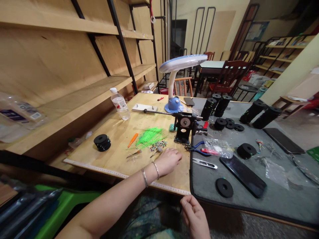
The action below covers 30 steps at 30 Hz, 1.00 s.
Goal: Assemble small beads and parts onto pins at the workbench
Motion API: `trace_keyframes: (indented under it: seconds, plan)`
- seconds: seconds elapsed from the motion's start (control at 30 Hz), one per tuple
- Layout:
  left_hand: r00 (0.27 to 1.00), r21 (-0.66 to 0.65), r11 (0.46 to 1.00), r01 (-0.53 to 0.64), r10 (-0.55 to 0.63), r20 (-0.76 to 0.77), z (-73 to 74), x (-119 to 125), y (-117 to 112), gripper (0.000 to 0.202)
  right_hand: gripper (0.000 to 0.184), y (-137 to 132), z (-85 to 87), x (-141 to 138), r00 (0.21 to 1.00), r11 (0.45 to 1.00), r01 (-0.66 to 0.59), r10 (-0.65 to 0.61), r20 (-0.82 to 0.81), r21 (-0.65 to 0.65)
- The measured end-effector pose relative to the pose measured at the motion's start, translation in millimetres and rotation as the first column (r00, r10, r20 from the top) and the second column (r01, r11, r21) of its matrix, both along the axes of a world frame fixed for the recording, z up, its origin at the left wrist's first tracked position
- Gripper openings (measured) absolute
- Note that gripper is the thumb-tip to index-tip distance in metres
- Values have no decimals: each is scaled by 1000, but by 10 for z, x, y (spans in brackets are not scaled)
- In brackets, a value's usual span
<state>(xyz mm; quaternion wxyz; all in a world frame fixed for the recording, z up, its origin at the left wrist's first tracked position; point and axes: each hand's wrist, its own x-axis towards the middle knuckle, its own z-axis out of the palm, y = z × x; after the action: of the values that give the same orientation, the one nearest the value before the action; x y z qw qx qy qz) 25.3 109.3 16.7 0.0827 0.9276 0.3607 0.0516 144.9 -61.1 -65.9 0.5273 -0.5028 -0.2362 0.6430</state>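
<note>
My left hand (pixel 168 161) rests on the wooden tabletop (pixel 119 136), fingers curled together near a small pile of coloured beads (pixel 158 144) and a silver tool (pixel 156 151); what it pinches is too small to name. Two bangles sit on that wrist. Beyond it lies a bundle of bright green strands (pixel 149 136). A black hand-crank winder (pixel 183 127) stands just past the beads. My right hand (pixel 195 215) hangs below the table's front edge, fingers curled into a loose fist, with nothing visible in it.
Orange-handled tool (pixel 133 140), black spool (pixel 102 142), water bottle (pixel 120 104) and blue desk lamp (pixel 174 83) stand on the wood. On the grey mat (pixel 261 199): blue pliers (pixel 198 148), thread snips (pixel 204 163), phone (pixel 243 176), black discs and spools, plastic bags. Shelving at left.
</note>
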Motion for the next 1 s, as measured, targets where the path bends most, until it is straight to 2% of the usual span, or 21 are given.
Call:
trace_keyframes:
  seconds: [0.3, 0.43, 0.5, 0.6, 0.77, 0.9, 1.0]
  plan:
    - [997, -28, 998, 55, -54, 61, -65, 75, -52, 17, 46, -18, -77, 16, 1000, 1000, -27, 27, -1, 14]
    - [991, -51, 994, 93, -88, 97, -26, 30, -75, 20, 46, -17, -67, 16, 1000, 1000, -24, 24, 0, 8]
    - [992, -52, 998, 46, -40, 117, 18, -6, -104, 23, 46, -19, -62, 9, 1000, 1000, -11, 11, -7, 7]
    - [986, -53, 993, -106, 112, 126, 82, -52, -182, 25, 46, -20, -51, -6, 1000, 1000, -1, 1, -23, -1]
    - [944, -104, 940, -324, 329, 27, 101, 16, -350, 17, 45, -17, -23, -18, 1000, 1000, -3, 3, -13, -3]
    - [906, -104, 900, -424, 422, -45, 79, 178, -386, 24, 46, -29, -36, -10, 1000, 1000, -6, 6, 9, 2]
    - [899, -108, 893, -437, 430, -85, 90, 250, -359, 22, 45, -43, -56, -3, 1000, 1000, 12, -12, -10, 11]
